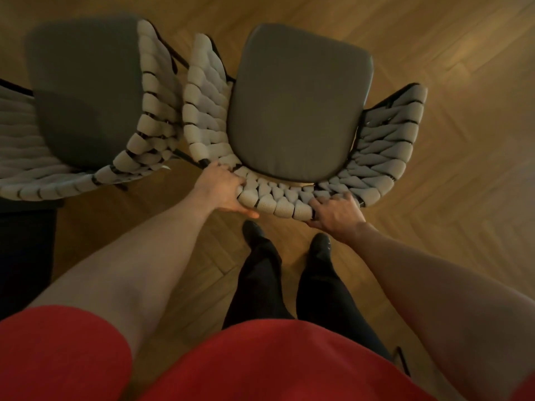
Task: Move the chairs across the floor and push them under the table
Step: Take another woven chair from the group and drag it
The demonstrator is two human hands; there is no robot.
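- Clamped on the curved top rim of the woven backrest (278,202), lower centre of the frame, with the left grip (223,189): fingers curled over the cord toward the seat, thumb stretched along the outer face.
- Clamped on the same rim further right with the right grip (337,211): fingers hooked over the top, thumb tucked against the outer edge, a stretch of bare weave between the two.
- Held that way at centre frame, the grey-cushioned armchair (298,117): pale cord wound on a black frame, side wings flaring left and right, seat front pointing to the top of the frame.
- Just beside it at upper left, in shadow, a second armchair (86,91) of the same make. Facing wings very close; contact or a sliver of gap, impossible to tell.
- Under both, herringbone wood floor (434,53), brighter toward the upper right.
- Directly below the backrest, two dark shoes (253,230) and dark trousers (260,279), close behind the held chair.
- Across the bottom of the frame, a red shirt (260,366), with bare forearms reaching up from it to the rim.
- At the left edge, mid-height, a dark block (26,256), too dim to identify; tabletop or not, no telling.
- At lower right, a thin black metal bar (402,360) showing past the shirt.
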